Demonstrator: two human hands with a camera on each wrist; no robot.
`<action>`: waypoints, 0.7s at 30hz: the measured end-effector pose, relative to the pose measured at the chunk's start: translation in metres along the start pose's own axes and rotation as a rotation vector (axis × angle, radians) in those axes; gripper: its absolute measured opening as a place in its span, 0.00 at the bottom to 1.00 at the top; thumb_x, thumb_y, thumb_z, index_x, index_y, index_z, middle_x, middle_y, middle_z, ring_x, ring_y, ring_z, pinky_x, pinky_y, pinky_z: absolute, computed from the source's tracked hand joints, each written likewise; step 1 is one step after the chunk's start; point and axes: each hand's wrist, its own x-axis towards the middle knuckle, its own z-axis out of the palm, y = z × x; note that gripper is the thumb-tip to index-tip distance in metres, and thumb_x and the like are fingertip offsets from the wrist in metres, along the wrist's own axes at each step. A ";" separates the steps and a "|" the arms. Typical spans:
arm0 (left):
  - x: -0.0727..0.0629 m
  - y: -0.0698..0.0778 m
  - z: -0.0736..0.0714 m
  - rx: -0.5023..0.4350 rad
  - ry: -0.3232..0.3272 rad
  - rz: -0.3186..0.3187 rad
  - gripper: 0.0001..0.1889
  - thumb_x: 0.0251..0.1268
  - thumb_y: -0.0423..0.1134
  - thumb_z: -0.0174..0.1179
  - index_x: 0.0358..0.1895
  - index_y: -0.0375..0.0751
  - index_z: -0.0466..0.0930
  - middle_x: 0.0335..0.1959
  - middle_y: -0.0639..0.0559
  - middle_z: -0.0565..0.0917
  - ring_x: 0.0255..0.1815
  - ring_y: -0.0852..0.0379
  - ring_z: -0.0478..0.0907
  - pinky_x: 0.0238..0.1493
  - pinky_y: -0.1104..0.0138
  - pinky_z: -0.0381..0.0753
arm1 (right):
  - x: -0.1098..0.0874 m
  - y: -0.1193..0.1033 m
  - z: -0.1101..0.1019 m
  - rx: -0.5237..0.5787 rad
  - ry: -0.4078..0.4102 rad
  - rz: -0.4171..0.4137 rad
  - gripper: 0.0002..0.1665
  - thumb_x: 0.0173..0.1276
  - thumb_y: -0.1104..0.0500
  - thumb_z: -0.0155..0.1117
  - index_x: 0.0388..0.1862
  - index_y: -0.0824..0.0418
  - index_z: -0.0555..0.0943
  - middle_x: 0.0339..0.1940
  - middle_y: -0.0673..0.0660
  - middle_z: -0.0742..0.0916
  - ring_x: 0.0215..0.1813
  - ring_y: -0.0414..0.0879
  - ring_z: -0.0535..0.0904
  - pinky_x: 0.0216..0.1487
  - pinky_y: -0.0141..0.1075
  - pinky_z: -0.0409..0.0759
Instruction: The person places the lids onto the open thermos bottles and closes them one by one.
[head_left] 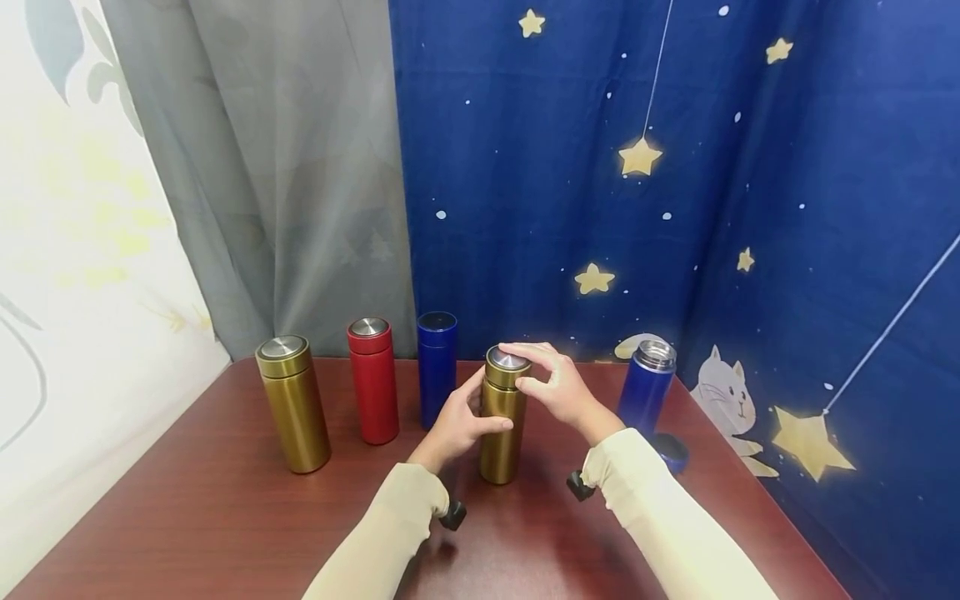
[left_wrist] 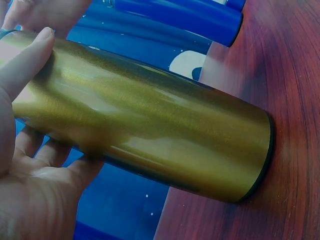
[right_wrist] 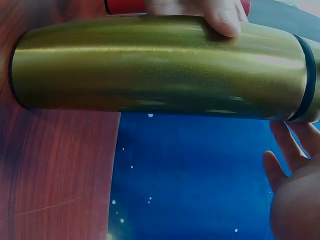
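Note:
A gold thermos stands upright on the table between both hands. My left hand grips the upper body, its thumb across the near side and its fingers behind. At the top, my right hand holds the gold lid with its silver disc, fingers over the rim. A dark ring shows between lid and body in the right wrist view. From the left wrist, the thermos's base rests on the wood, and the left thumb lies along the gold surface.
Farther left stand another gold thermos and a red thermos, both lidded. Behind the left hand is a lidded blue thermos. To the right, an uncapped blue thermos shows its silver neck, with a blue lid beside it.

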 end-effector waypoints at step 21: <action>0.000 -0.003 -0.003 0.040 -0.011 0.016 0.49 0.52 0.26 0.72 0.76 0.38 0.53 0.67 0.41 0.72 0.62 0.49 0.75 0.60 0.61 0.74 | -0.004 -0.001 0.041 -0.495 0.463 -0.146 0.30 0.51 0.39 0.71 0.48 0.57 0.85 0.32 0.54 0.78 0.40 0.53 0.70 0.44 0.46 0.68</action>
